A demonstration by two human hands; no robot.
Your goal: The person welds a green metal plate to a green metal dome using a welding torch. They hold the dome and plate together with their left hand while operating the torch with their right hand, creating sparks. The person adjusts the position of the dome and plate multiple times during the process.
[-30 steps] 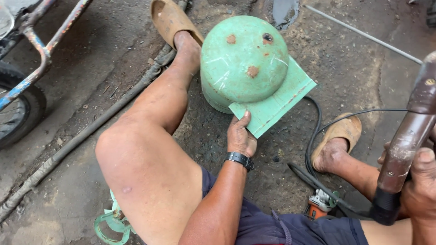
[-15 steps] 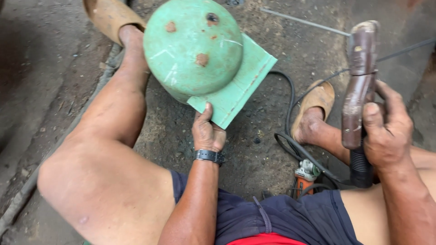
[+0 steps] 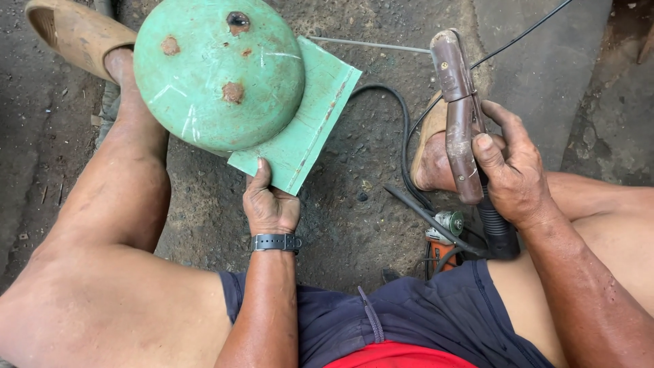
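Note:
My left hand (image 3: 271,202) grips the near corner of a flat green metal plate (image 3: 312,117) that stands tilted on the ground. A round green metal dome (image 3: 219,68) with rusty spots and a hole is joined to that plate and faces me. My right hand (image 3: 512,169) is closed around a brown, worn welding electrode holder (image 3: 458,108), held upright to the right of the plate. A black hose runs down from the holder behind my right knee.
I sit on dark concrete with my legs spread, sandals (image 3: 73,31) on my feet. An orange angle grinder (image 3: 443,240) lies between my legs by my right thigh. Black cables (image 3: 400,123) loop behind the plate. A thin rod (image 3: 368,45) lies further back.
My right hand has brought the electrode holder in from the far right, closer to the plate. The view has shifted left and down. My left hand keeps its grip on the plate corner.

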